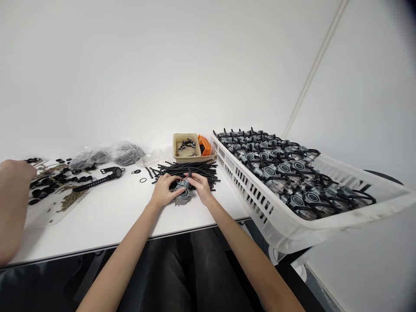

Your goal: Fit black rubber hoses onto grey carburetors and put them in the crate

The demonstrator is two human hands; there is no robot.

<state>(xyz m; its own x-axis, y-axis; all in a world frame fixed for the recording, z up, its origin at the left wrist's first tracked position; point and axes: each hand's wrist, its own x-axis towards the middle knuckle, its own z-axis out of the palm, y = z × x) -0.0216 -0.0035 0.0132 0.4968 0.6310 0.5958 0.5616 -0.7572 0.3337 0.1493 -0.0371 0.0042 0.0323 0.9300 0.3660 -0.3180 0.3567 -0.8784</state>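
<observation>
My left hand (164,190) and my right hand (202,187) are both closed around a small grey metal carburetor-like part (182,193) on the white table (113,216). Fingers of both hands pinch at its top, where a short black tube (189,174) sticks up. Just behind the hands lies a pile of cut black rubber tubes (191,168).
A white slotted crate (276,208) at the right holds several grey parts fitted with black tubes. A beige tray (186,147) and an orange item (204,145) stand behind the pile. A black wristwatch (99,178), plastic bags and small black parts lie left. Another person's arm (13,203) is at the far left.
</observation>
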